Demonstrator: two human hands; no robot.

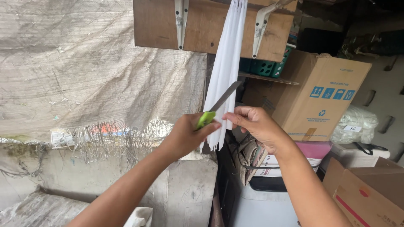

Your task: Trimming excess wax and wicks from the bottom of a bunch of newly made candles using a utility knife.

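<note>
At frame centre, the left hand (187, 134) grips a green-handled knife (216, 107); the right hand (252, 124) pinches hanging white candles (227, 63).

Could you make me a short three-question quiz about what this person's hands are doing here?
1. True or false: the left hand grips a knife with a green handle.
2. What does the right hand pinch? A) the hanging white candles B) the cardboard box C) the green crate
3. Fill in: the candles hang in front of a wooden ____ with metal brackets.

Key: 1 true; 2 A; 3 board.
</note>
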